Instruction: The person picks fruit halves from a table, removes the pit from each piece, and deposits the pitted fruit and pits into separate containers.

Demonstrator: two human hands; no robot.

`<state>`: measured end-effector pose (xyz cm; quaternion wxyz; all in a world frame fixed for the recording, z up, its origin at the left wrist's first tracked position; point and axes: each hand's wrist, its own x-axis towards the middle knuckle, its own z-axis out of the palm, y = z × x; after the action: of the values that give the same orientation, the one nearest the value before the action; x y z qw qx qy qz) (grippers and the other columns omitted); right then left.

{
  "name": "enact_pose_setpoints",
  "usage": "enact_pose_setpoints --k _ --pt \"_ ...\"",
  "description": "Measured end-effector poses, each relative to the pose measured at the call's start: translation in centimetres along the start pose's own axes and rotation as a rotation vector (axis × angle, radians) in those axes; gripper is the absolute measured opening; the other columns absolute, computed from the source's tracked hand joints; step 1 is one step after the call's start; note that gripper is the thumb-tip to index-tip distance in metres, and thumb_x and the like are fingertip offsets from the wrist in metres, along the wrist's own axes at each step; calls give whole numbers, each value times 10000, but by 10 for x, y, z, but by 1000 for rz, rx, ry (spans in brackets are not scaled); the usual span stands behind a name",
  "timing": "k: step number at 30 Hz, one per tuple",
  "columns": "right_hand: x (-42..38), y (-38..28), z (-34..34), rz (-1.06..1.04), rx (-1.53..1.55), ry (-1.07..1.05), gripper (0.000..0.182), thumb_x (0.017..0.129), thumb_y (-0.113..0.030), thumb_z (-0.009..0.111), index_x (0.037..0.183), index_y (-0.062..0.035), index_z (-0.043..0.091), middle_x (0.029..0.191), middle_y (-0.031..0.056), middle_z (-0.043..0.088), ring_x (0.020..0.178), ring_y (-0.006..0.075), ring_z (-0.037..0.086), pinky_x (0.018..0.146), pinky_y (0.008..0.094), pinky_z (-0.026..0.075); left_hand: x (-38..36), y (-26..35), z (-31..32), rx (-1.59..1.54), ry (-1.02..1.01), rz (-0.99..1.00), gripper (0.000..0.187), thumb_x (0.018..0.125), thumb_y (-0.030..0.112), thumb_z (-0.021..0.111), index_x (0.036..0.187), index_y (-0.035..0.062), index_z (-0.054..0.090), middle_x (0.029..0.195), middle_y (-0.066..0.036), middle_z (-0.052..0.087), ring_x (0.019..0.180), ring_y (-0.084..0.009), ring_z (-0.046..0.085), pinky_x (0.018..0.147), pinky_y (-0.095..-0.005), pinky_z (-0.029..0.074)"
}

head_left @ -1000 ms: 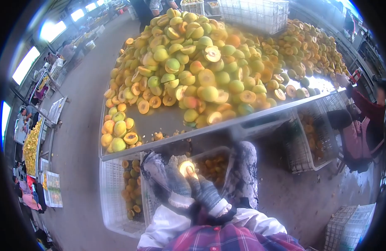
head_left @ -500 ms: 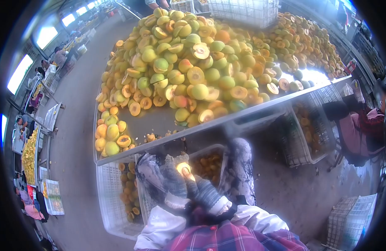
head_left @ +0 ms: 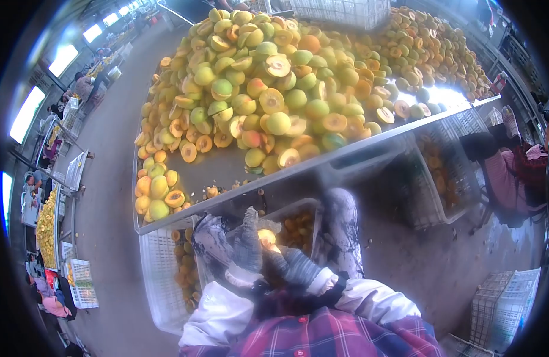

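Observation:
Over my lap, my left hand, in a grey knitted glove, cradles a brightly lit yellow peach half. One gloved finger points upward beside the fruit, and other glove fabric shows behind it. My right hand, also gloved in grey, comes in from the right with its fingers drawn together. Its tips touch the near side of the peach half; whether they grip a small tool is hidden. Just beyond both hands runs the metal edge of a table, heaped with halved peaches.
A white crate with peach halves stands left of my legs, and another crate lies between my knees. Further right are a filled crate and a seated person. Stacked crates stand at lower right.
My left hand has tilted, with one finger now reaching higher. The peach half has shifted slightly right and my right hand stays against it. The whole view has moved a little.

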<state>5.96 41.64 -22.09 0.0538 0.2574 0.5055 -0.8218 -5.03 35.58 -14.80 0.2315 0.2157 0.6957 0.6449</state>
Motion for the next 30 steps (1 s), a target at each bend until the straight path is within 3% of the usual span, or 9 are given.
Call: enact_pose_setpoints --k 3,9,12,18,20,21,24,29,30 --pt "38 86 -25 -494 -533 -59 358 1044 -227 367 1272 -4 528 1164 110 587 1107 153 558 940 239 454 7 -10 -7 -47 -66 113 324 974 284 542 952 -14 666 823 -75 679 721 -149 626 661 -265 498" --pt "29 20 -32 -244 -836 -281 401 1032 -204 354 1369 11 386 1339 113 463 1219 156 480 1031 262 401 8 -14 -6 50 -98 235 375 983 327 518 942 -18 660 797 -66 656 716 -141 616 639 -258 485" --pt "0 -12 -13 -263 -574 -183 364 1013 -189 418 1302 28 453 1294 117 498 1201 158 495 1023 274 412 10 -11 -11 132 -81 300 401 988 349 505 937 -19 657 784 -62 644 713 -136 611 629 -255 479" --pt "3 -32 -32 -336 -847 -364 393 1042 -199 292 1275 50 486 1181 116 564 1084 164 572 910 270 490 16 -17 -2 1314 464 1254 453 997 392 481 927 -23 650 759 -53 621 708 -128 602 608 -249 467" --pt "11 -6 -38 -274 -22 -499 366 987 -210 436 1266 -4 555 962 44 660 869 112 618 771 249 450 15 -34 2 1105 447 1159 398 991 362 494 1000 -12 629 800 -63 629 728 -134 608 635 -257 482" --pt "11 4 -34 -272 -25 -505 366 987 -210 436 1266 -4 555 962 44 660 869 112 618 771 249 450 15 -46 3 927 418 1058 376 988 347 501 1036 -7 619 821 -68 634 738 -138 612 648 -261 490" --pt "8 32 -11 155 1048 -468 322 1004 -206 503 1267 -21 529 1095 36 593 1029 95 557 879 176 462 10 -93 8 371 333 716 343 980 303 521 1145 9 587 883 -82 647 767 -147 622 688 -274 513" --pt "15 64 -10 167 901 -128 291 965 -274 587 1186 -85 587 992 -21 599 887 47 554 766 163 468 -8 -99 1 52 164 452 385 966 287 550 1257 34 541 930 -88 660 790 -167 632 742 -297 541" --pt "11 62 -18 -96 393 -207 252 976 -260 566 1132 -65 602 968 -18 598 906 57 562 783 176 478 -14 -92 -10 -57 -27 330 406 961 315 560 1261 44 527 915 -80 660 783 -177 631 757 -308 545"
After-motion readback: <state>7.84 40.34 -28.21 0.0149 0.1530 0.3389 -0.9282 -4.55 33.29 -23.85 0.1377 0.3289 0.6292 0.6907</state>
